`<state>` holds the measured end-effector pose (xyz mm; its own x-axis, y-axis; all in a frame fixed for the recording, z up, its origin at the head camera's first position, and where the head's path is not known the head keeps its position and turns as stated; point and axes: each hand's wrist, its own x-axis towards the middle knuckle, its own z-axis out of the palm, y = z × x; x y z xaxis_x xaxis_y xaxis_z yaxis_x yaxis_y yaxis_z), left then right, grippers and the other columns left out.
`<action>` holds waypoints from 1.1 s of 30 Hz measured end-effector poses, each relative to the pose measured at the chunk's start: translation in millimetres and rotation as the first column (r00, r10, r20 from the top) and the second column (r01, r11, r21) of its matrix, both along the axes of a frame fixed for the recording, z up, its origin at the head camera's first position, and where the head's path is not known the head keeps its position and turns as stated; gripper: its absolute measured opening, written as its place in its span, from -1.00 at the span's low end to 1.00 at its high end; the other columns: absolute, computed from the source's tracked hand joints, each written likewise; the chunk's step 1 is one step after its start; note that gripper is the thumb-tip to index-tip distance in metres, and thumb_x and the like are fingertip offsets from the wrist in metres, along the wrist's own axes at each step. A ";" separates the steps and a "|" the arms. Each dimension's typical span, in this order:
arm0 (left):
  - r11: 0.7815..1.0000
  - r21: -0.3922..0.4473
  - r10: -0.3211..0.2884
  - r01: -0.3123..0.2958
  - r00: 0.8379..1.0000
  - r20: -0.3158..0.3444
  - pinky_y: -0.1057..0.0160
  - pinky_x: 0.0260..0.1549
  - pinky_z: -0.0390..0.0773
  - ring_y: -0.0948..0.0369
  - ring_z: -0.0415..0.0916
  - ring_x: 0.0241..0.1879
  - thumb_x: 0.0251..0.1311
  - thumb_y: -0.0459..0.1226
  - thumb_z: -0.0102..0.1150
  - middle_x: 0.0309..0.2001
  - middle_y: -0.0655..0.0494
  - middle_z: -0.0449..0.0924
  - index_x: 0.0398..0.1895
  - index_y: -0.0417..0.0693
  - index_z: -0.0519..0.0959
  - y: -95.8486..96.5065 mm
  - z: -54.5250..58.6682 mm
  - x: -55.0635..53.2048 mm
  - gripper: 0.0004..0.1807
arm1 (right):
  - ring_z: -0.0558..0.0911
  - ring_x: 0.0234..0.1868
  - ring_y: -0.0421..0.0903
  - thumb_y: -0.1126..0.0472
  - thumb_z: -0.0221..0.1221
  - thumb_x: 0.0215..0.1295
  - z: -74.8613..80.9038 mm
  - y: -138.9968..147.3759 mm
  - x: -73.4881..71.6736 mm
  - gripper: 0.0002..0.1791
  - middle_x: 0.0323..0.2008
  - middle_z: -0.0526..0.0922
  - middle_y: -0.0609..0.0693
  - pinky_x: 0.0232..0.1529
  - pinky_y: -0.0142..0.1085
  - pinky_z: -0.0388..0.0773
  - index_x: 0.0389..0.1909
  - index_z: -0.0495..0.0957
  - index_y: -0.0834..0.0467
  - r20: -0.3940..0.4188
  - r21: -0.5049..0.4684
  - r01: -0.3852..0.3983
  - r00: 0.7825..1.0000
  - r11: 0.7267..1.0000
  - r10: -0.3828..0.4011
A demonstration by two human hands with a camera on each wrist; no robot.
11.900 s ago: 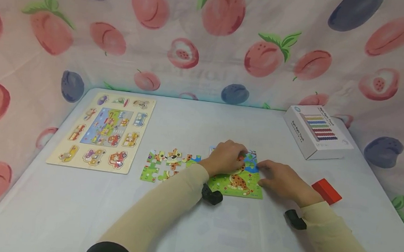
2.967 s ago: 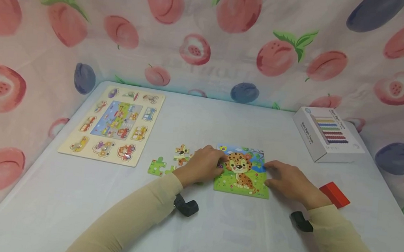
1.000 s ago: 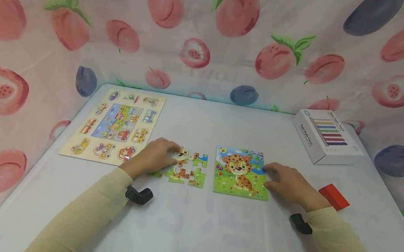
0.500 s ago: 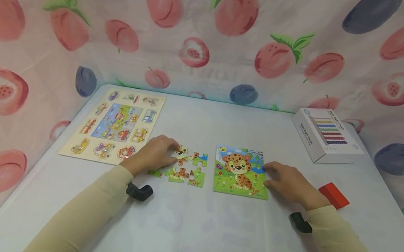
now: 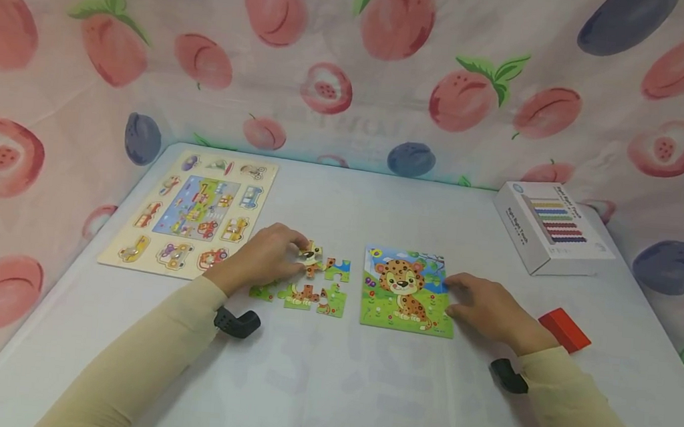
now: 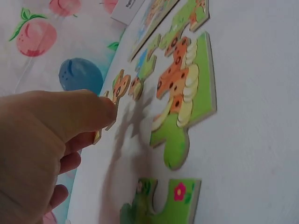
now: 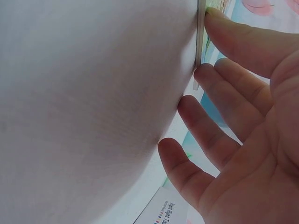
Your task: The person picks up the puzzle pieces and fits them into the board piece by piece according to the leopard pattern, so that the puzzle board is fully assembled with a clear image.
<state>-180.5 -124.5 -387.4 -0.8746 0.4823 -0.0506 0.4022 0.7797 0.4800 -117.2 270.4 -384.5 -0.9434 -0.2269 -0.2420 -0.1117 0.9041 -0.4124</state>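
My left hand (image 5: 263, 254) pinches a jigsaw piece (image 5: 311, 255) showing part of a leopard's face. In the left wrist view, the thumb (image 6: 91, 112) presses on that piece, which is raised and tilted above the table, with a shadow below. Several loose jigsaw pieces (image 5: 302, 295) with leopard body, grass and sky lie just under and beside it. Right of them lies a square leopard picture board (image 5: 411, 293), flat. My right hand (image 5: 485, 308) rests at the board's right edge, thumb and index fingertip touching it, the other fingers loosely extended in the right wrist view.
A wooden vehicle puzzle board (image 5: 191, 212) lies at the far left. A white box (image 5: 552, 227) stands at the back right, and a red block (image 5: 565, 329) lies beside the right wrist. Fruit-patterned cloth (image 5: 353, 73) hangs behind the white table (image 5: 358, 389).
My left hand has moved left from the leopard board to the loose pieces and has raised the face piece a little over the last half second. The right hand stays at the board's edge.
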 end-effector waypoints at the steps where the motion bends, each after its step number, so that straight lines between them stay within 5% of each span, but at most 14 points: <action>1: 1.000 0.000 -0.006 0.006 1.000 0.006 -0.02 0.25 0.35 0.01 0.37 0.24 0.17 -0.18 0.39 0.11 0.00 0.57 0.11 -0.11 0.62 1.4 0.7 0.3 -0.56 | 0.30 0.35 0.38 0.19 0.36 0.23 0.1 0.0 0.0 -0.37 0.32 0.41 0.32 0.28 0.29 0.22 0.31 0.44 0.25 -0.001 -0.001 -0.001 1.000 1.000 0.001; 18: 0.994 0.008 -0.110 0.110 0.994 0.018 0.11 0.16 0.42 0.12 0.41 0.14 0.16 -0.17 0.40 0.06 0.08 0.57 0.08 -0.06 0.64 43.5 7.0 5.7 -0.59 | 0.29 0.35 0.39 0.19 0.36 0.23 1.2 -0.1 -0.3 -0.37 0.32 0.41 0.32 0.27 0.30 0.22 0.31 0.44 0.24 -0.002 -0.003 0.002 1.000 1.000 -0.002; 33: 0.982 -0.014 -0.191 0.191 0.982 0.016 0.11 0.18 0.38 0.12 0.40 0.15 0.18 -0.14 0.39 0.04 0.11 0.59 0.10 -0.04 0.64 75.4 0.5 8.7 -0.58 | 0.28 0.36 0.40 0.19 0.36 0.23 1.3 -0.8 -0.5 -0.36 0.32 0.40 0.34 0.28 0.30 0.22 0.32 0.43 0.26 0.012 0.004 0.006 1.000 1.000 -0.006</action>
<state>-171.7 -49.1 -386.9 -0.7658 0.6391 -0.0713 0.5373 0.6968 0.4751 -117.7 269.5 -383.3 -0.9417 -0.2201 -0.2543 -0.1010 0.9063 -0.4104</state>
